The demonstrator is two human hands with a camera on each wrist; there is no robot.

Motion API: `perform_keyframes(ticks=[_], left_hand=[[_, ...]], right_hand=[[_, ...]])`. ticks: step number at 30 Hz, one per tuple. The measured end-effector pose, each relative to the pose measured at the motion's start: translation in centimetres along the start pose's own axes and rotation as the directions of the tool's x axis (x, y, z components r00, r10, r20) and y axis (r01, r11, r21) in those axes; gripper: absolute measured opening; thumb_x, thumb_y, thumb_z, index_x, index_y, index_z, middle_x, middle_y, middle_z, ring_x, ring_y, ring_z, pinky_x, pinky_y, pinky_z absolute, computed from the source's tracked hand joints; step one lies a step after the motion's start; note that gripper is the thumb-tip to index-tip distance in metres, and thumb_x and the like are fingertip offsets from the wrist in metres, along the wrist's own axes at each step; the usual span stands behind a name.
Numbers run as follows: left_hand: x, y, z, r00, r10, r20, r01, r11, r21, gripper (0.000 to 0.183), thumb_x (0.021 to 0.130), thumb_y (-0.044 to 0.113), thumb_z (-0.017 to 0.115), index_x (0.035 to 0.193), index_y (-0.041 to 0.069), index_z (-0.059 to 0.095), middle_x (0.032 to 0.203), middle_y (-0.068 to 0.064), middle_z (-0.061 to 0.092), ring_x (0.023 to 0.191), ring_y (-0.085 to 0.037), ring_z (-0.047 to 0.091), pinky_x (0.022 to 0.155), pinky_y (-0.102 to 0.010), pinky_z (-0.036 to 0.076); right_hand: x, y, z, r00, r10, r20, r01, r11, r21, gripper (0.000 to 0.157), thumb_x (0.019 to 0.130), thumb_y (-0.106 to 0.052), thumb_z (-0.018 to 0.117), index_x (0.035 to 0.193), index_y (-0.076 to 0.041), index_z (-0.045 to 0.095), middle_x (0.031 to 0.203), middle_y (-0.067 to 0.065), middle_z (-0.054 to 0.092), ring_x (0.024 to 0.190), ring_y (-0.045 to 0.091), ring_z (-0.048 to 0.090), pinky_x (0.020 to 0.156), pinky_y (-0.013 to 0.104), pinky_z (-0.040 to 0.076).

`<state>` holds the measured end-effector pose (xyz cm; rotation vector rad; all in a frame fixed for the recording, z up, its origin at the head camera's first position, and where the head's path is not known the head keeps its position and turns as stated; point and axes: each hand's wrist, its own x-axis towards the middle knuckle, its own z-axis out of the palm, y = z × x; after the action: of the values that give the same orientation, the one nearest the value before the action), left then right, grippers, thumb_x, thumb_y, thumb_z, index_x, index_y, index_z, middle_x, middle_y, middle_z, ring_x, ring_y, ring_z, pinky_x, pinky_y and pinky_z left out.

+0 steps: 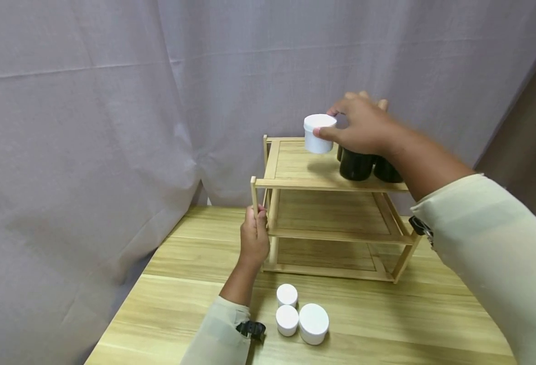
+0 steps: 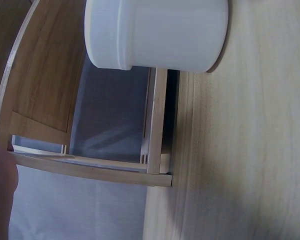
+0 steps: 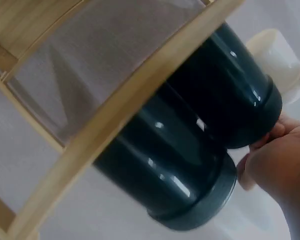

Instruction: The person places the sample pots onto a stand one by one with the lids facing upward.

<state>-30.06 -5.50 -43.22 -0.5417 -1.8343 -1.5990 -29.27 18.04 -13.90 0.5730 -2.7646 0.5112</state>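
A white lidded jar (image 1: 319,138) is held in my right hand (image 1: 364,124), pinched between thumb and fingers above the top shelf. That same white jar (image 3: 276,57) shows at the upper right of the right wrist view. Dark green jars (image 1: 356,165) stand on the right part of the top shelf, beneath my right hand and partly hidden by it. My left hand (image 1: 254,235) grips the left front post of the wooden rack (image 1: 336,238). Only a blurred bit of that hand (image 2: 1,192) shows in the left wrist view.
On the table in front of the rack are two small white jars (image 1: 287,320) and a larger white jar (image 1: 313,324). The rack has three tiers. A grey curtain (image 1: 113,126) hangs behind the wood-grain table (image 1: 181,284).
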Motion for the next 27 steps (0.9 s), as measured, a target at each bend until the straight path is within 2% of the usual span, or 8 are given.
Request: perform_keyframes(ticks=[2, 4, 7, 9, 14, 20, 22, 27], left_hand=[[0.0, 0.1, 0.0, 1.0, -0.004, -0.001, 0.004, 1.0, 0.003, 0.023, 0.117, 0.008, 0.043, 0.115, -0.013, 0.054, 0.074, -0.014, 0.049, 0.065, -0.007, 0.041, 0.059, -0.021, 0.036], [0.0, 0.0, 0.0, 1.0, -0.006, -0.005, 0.006, 1.0, 0.008, 0.024, 0.117, 0.008, 0.044, 0.115, -0.014, 0.054, 0.074, -0.013, 0.049, 0.065, -0.007, 0.041, 0.059, -0.021, 0.036], [0.0, 0.1, 0.0, 1.0, -0.005, -0.011, 0.005, 1.0, 0.017, 0.023, 0.117, 0.008, 0.044, 0.115, -0.014, 0.053, 0.074, -0.014, 0.049, 0.065, -0.007, 0.041, 0.059, -0.021, 0.037], [0.0, 0.1, 0.0, 1.0, -0.004, -0.012, 0.004, 1.0, 0.021, 0.022, 0.116, 0.007, 0.045, 0.115, -0.013, 0.054, 0.074, -0.015, 0.049, 0.065, -0.008, 0.041, 0.059, -0.021, 0.037], [-0.1, 0.1, -0.1, 1.0, -0.018, -0.016, 0.018, 1.0, 0.019, 0.02, 0.117, 0.009, 0.046, 0.114, -0.008, 0.056, 0.074, -0.016, 0.05, 0.065, -0.008, 0.042, 0.059, -0.021, 0.038], [0.0, 0.2, -0.1, 1.0, -0.013, -0.014, 0.014, 1.0, 0.023, 0.02, 0.117, 0.01, 0.045, 0.114, -0.006, 0.056, 0.074, -0.014, 0.05, 0.065, -0.008, 0.042, 0.058, -0.021, 0.037], [0.0, 0.2, -0.1, 1.0, -0.012, -0.006, 0.012, 1.0, 0.026, 0.021, 0.118, 0.01, 0.044, 0.115, -0.007, 0.056, 0.074, -0.014, 0.049, 0.064, -0.008, 0.042, 0.058, -0.021, 0.037], [0.0, 0.1, -0.1, 1.0, -0.021, 0.008, 0.021, 1.0, 0.019, 0.023, 0.118, 0.011, 0.042, 0.115, -0.009, 0.054, 0.075, -0.013, 0.049, 0.065, -0.008, 0.042, 0.057, -0.021, 0.038]], right_hand=[[0.2, -0.1, 0.3, 1.0, 0.01, -0.008, -0.01, 0.998, -0.069, 0.067, 0.104, -0.056, 0.064, 0.139, 0.001, 0.068, 0.134, 0.022, 0.057, 0.13, 0.044, 0.04, 0.106, 0.065, 0.019], [0.4, -0.3, 0.6, 1.0, 0.028, -0.008, -0.029, 0.991, -0.129, 0.07, 0.105, -0.059, 0.06, 0.137, 0.002, 0.069, 0.132, 0.021, 0.057, 0.127, 0.044, 0.04, 0.105, 0.066, 0.019], [0.7, -0.8, 0.9, 0.998, 0.057, 0.007, -0.054, 0.978, -0.201, 0.073, 0.106, -0.061, 0.056, 0.136, 0.005, 0.068, 0.132, 0.021, 0.057, 0.128, 0.045, 0.039, 0.108, 0.071, 0.019], [0.9, -1.2, 1.0, 0.997, 0.078, 0.027, -0.069, 0.969, -0.237, 0.071, 0.107, -0.061, 0.054, 0.126, 0.006, 0.069, 0.131, 0.021, 0.055, 0.129, 0.045, 0.038, 0.111, 0.075, 0.018], [1.4, -1.8, 1.2, 0.986, 0.141, 0.091, -0.107, 0.946, -0.306, 0.069, 0.109, -0.06, 0.048, 0.115, 0.006, 0.067, 0.136, 0.024, 0.05, 0.136, 0.048, 0.032, 0.119, 0.083, 0.01], [1.8, -2.5, 1.6, 0.972, 0.195, 0.128, -0.137, 0.921, -0.364, 0.076, 0.111, -0.058, 0.043, 0.138, 0.011, 0.062, 0.149, 0.031, 0.045, 0.151, 0.055, 0.022, 0.124, 0.087, -0.003], [2.0, -2.7, 1.8, 0.969, 0.208, 0.133, -0.143, 0.913, -0.382, 0.077, 0.112, -0.058, 0.041, 0.142, 0.01, 0.06, 0.152, 0.031, 0.043, 0.153, 0.055, 0.02, 0.124, 0.086, -0.004], [2.4, -3.1, 2.4, 0.965, 0.233, 0.12, -0.159, 0.885, -0.438, 0.075, 0.113, -0.056, 0.038, 0.142, 0.009, 0.06, 0.153, 0.032, 0.043, 0.151, 0.053, 0.02, 0.125, 0.084, 0.0]])
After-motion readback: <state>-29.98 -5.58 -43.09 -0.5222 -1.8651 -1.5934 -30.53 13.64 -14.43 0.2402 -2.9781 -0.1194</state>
